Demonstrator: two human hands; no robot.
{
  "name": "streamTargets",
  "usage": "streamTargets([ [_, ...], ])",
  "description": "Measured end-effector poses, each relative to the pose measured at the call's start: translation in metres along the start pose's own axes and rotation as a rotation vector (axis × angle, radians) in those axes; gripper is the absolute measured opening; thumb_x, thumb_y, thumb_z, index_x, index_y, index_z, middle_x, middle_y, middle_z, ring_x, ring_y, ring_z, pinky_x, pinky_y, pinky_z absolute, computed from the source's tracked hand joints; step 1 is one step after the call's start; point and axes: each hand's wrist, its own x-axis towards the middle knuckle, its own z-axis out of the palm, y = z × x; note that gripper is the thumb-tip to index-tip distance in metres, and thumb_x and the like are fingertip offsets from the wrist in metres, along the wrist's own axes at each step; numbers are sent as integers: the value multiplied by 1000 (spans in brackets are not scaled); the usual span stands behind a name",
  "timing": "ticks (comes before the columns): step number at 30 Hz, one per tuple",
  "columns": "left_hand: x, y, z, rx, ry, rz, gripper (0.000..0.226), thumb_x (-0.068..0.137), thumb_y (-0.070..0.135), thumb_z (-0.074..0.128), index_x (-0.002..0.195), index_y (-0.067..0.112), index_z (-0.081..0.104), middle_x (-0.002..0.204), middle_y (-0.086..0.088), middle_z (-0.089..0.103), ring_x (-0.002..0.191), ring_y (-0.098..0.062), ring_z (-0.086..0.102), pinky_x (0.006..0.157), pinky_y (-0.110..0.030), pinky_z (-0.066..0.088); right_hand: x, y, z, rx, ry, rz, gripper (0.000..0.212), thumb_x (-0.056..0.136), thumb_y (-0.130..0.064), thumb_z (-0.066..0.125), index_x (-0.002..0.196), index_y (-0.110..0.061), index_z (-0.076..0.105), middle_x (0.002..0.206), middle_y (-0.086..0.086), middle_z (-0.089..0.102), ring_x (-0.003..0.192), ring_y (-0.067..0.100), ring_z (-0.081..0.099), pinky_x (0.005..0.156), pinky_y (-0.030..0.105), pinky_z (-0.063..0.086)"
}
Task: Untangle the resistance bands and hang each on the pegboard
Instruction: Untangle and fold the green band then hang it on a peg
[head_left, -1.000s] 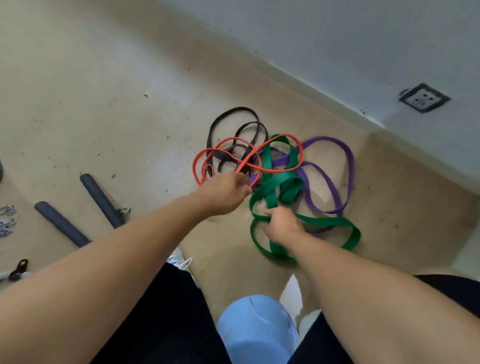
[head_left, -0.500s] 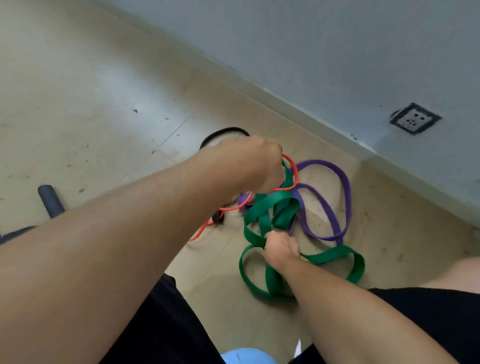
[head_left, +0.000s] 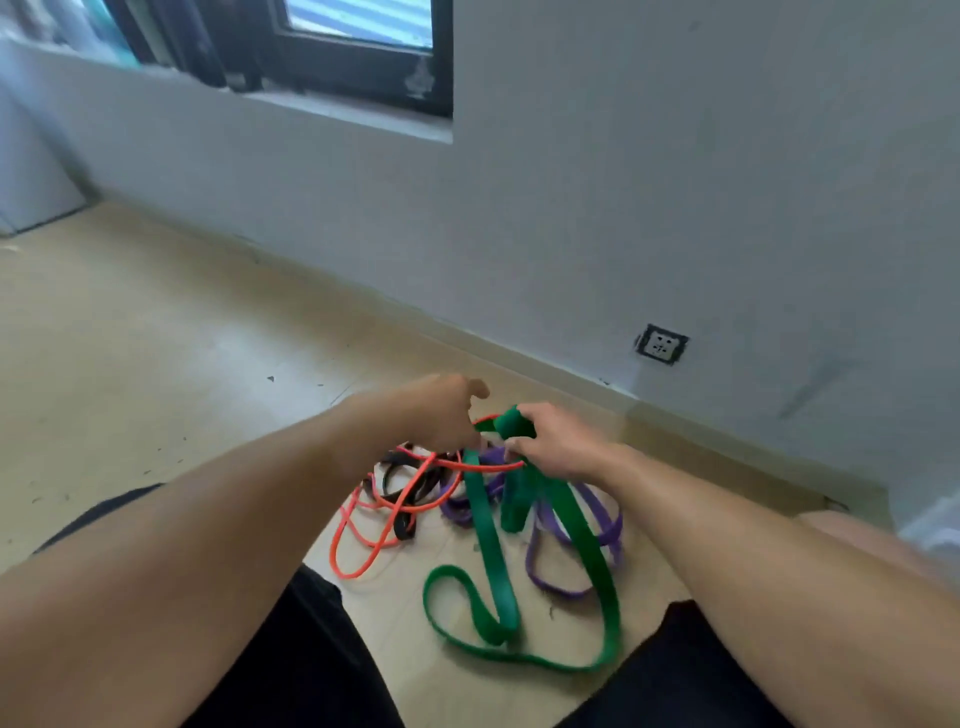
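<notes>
Up off the floor, the right hand (head_left: 558, 441) grips the green band (head_left: 498, 551); just beside it, the left hand (head_left: 441, 410) pinches the orange band (head_left: 363, 519); purple band (head_left: 582, 540) beneath.

A home room: tiled floor (head_left: 156, 332), wall socket (head_left: 662, 345), window (head_left: 363, 47)

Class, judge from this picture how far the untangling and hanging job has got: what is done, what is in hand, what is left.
Done: nothing; no band is free or hung, and no pegboard is in view. In hand: the right hand grips the green band, lifted above the floor; the left hand holds the orange band. Left: the purple band and black band lie in the pile, crossed with the others.
</notes>
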Motion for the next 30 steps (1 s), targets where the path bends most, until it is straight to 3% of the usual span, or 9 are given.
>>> streamTargets([
  [4,-10,14,-32,-180,138,121,68,84,36,80,145,24,52,135,3,62,122,-20,61,106,-37,48,-33,-42,-77,-112,112,-208,24,97,-27,70,120,-21,72,105,-4,73,92,14,64,77,30,46],
  [8,-13,21,-64,-330,282,281,25,90,46,72,107,28,67,89,10,68,81,-8,64,73,-28,50,-52,-70,-124,-186,191,-339,29,96,-35,72,122,-26,70,97,-12,68,85,7,63,70,20,46],
  [10,-8,27,-76,-420,354,344,15,93,41,69,95,26,69,78,2,67,74,-17,66,69,-33,54,-50,-72,-139,-187,255,-360,26,93,-40,73,116,-27,72,95,-11,69,83,10,64,72,29,52],
  [13,13,34,-79,-565,372,388,13,93,30,72,101,21,69,87,-7,75,84,-24,75,83,-47,62,-35,-60,-148,-222,342,-347,22,91,-48,72,103,-29,70,95,-10,67,86,14,64,78,44,57],
  [17,66,36,-58,-787,412,260,21,89,19,78,97,18,58,88,-12,78,81,-23,78,81,-48,63,4,-21,-135,-109,375,-242,26,89,-54,72,97,-34,57,98,-12,65,91,10,64,79,42,58],
  [19,98,40,-55,-770,427,233,25,86,22,81,90,21,57,86,-10,78,78,-25,77,77,-50,63,19,0,-125,-40,341,-193,27,93,-56,66,102,-35,52,101,-14,65,94,7,64,80,39,58],
  [23,143,69,-64,-770,441,268,25,86,23,82,86,24,56,86,-7,76,75,-22,76,71,-46,64,28,24,-138,156,394,-80,22,99,-45,64,110,-31,50,103,-13,65,93,4,65,79,30,55],
  [27,146,90,-65,-785,430,346,22,88,22,79,88,23,57,84,-5,76,74,-23,75,73,-45,64,27,36,-162,155,436,28,34,94,-49,69,112,-26,53,106,-8,66,95,10,65,83,35,56],
  [30,141,85,-73,-679,457,421,21,87,23,80,88,23,59,85,-1,75,74,-19,71,67,-32,61,33,38,-164,204,395,-9,33,92,-55,69,110,-29,58,109,-8,68,101,13,66,91,38,56],
])
